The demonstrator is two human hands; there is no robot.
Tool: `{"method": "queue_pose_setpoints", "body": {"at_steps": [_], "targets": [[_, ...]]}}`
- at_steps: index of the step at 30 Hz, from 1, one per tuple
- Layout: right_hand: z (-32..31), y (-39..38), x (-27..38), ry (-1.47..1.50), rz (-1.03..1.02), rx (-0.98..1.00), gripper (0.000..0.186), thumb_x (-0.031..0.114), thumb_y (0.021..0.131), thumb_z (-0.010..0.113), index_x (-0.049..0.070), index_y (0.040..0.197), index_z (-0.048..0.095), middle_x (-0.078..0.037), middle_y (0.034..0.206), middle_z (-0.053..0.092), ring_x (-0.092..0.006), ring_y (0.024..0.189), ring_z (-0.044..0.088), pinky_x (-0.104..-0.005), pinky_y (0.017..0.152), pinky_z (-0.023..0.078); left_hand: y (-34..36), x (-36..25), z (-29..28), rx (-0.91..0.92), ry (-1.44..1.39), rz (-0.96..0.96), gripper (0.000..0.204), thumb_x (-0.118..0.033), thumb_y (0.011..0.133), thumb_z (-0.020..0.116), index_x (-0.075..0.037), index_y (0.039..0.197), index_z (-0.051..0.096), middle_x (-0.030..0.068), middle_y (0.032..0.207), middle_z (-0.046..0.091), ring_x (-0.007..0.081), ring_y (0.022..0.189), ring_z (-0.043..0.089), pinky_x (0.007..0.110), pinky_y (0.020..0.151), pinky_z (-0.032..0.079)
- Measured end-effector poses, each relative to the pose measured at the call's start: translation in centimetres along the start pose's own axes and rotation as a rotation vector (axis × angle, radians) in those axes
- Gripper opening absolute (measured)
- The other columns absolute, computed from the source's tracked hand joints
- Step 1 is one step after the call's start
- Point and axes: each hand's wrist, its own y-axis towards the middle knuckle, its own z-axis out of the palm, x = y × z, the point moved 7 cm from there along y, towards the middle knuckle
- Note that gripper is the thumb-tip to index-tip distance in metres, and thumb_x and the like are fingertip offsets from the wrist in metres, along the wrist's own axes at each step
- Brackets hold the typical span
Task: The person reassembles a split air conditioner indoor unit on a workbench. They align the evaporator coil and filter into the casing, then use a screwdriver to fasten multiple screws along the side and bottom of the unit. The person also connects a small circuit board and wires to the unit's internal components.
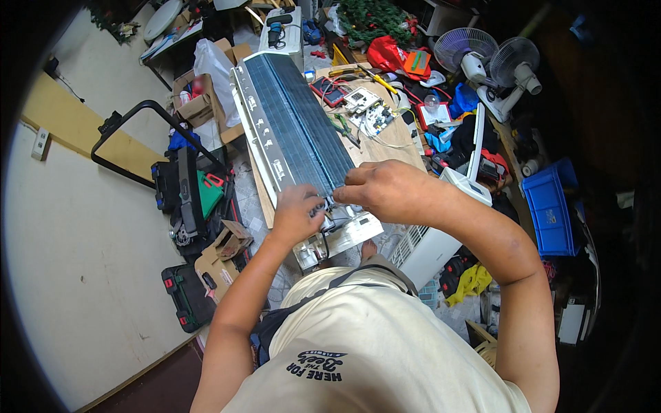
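A long opened air-conditioner indoor unit [275, 113], with dark fins in a pale casing, lies lengthwise on a wooden board [392, 155]. My left hand [301, 210] curls its fingers round a small silver cylindrical part [325, 221] at the unit's near end. My right hand [382, 187] has bent, pinched fingers just right of it, at the near end of the fins; whatever they hold is hidden. Right of the fins lie circuit boards [377, 113] with wires and a red-and-black meter [329, 91].
A white casing [420, 258] leans right of the board, near a blue crate [551, 206]. Two fans [465, 55] stand at back right, among piled bags and tools. At left are a black tubular handle [148, 104], cardboard boxes [220, 268] and tool cases [186, 299]. My bare foot [368, 249] shows below.
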Motion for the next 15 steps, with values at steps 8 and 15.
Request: {"method": "queue_pose_setpoints", "body": {"at_steps": [8, 15], "targets": [[0.0, 0.2, -0.4, 0.022, 0.0, 0.019, 0.042, 0.008, 0.088, 0.068, 0.01, 0.129, 0.075, -0.013, 0.099, 0.071, -0.0349, 0.096, 0.075, -0.0465, 0.083, 0.06, 0.1, -1.3, 3.2, -0.007, 0.19, -0.059, 0.028, -0.022, 0.079, 0.084, -0.015, 0.105, 0.081, 0.0069, 0.12, 0.064, 0.0328, 0.112, 0.056, 0.05, 0.096, 0.043], [-0.1, 0.0, -0.7, 0.077, 0.002, -0.003, 0.044, 0.007, 0.088, 0.067, 0.01, 0.132, 0.075, -0.014, 0.098, 0.072, -0.0359, 0.094, 0.075, -0.0476, 0.082, 0.06, -0.1, -1.3, 3.1, -0.046, 0.184, -0.024, 0.026, -0.021, 0.079, 0.083, -0.016, 0.104, 0.081, 0.0041, 0.12, 0.065, 0.032, 0.111, 0.057, 0.049, 0.095, 0.042]]}}
